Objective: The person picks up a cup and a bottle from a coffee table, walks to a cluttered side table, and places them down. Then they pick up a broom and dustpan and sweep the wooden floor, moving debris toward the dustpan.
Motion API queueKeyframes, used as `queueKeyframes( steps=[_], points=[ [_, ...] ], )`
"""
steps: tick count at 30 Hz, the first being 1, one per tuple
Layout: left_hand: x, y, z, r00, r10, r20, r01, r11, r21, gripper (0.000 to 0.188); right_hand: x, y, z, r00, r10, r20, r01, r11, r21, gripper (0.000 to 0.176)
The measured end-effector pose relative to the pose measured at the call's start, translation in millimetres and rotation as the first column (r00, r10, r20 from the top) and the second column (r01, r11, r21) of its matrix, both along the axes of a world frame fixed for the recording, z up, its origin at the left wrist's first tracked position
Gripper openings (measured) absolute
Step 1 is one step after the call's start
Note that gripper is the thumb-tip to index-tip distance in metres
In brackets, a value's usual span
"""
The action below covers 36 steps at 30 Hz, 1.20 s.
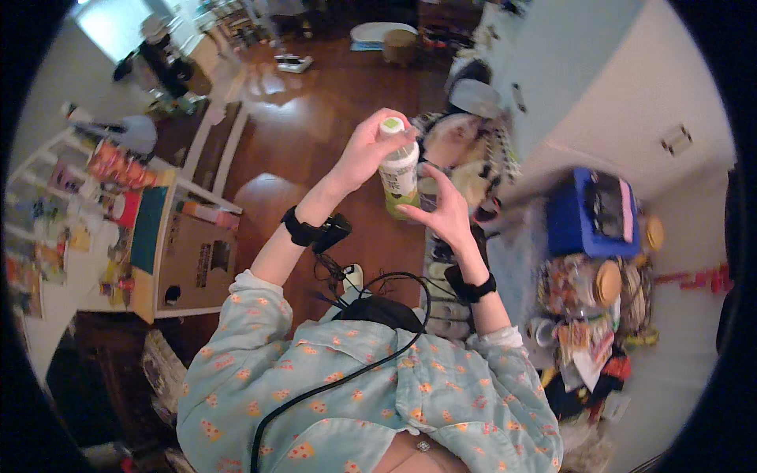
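Note:
A clear plastic bottle (400,177) with a white and green printed label and a white cap stands nearly upright in the air before me. My left hand (369,148) grips it by the neck, just below the cap, with the fingers behind and the thumb across the front. Around the bottle's lower right side, my right hand (442,207) has its thumb and fingers spread; the thumb tip is at the label's lower edge. Whether that thumb presses on the bottle I cannot tell. Each wrist wears a black strap, and a black device sits on the left one.
Shoes (446,310) and bags line the floor at the right. Beyond them are a blue box (559,213) and a jar (573,287) with a wooden lid. At the left stands a white shelf with a cardboard box (195,266). A black cable (355,372) crosses my shirt.

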<state>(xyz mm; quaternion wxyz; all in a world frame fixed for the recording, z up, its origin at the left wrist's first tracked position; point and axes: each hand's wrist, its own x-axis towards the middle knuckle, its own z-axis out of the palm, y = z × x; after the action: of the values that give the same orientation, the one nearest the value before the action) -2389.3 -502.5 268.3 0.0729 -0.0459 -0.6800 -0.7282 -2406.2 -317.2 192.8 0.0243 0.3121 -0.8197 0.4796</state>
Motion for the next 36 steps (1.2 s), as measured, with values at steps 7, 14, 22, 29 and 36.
queueKeyframes(
  steps=[7, 14, 22, 29, 36],
  points=[
    [29, -197, 21, 0.976, 0.216, 0.006, -0.216, 0.976, -0.005, 0.016, -9, -236, 33, 0.945, 0.313, -0.096, -0.309, 0.949, 0.058, 0.057],
    [22, -359, 14, 0.983, 0.061, 0.174, -0.075, 0.994, 0.078, 0.027, -15, -396, 17, 0.647, 0.670, 0.364, -0.623, 0.740, -0.254, 0.042],
    [-60, -485, -18, 0.984, 0.011, 0.176, -0.057, 0.964, 0.259, 0.032, -105, -513, -1, 0.311, 0.785, 0.535, -0.657, 0.585, -0.476, 0.032],
    [-176, -602, -11, 0.983, 0.079, 0.169, -0.101, 0.987, 0.126, 0.028, -238, -641, -15, 0.179, 0.848, 0.498, -0.697, 0.467, -0.545, 0.041],
    [-263, -723, -29, 0.901, 0.431, -0.047, -0.426, 0.900, 0.096, 0.042, -371, -771, -8, 0.151, 0.831, 0.535, -0.743, 0.453, -0.493, 0.044]
  ],
)
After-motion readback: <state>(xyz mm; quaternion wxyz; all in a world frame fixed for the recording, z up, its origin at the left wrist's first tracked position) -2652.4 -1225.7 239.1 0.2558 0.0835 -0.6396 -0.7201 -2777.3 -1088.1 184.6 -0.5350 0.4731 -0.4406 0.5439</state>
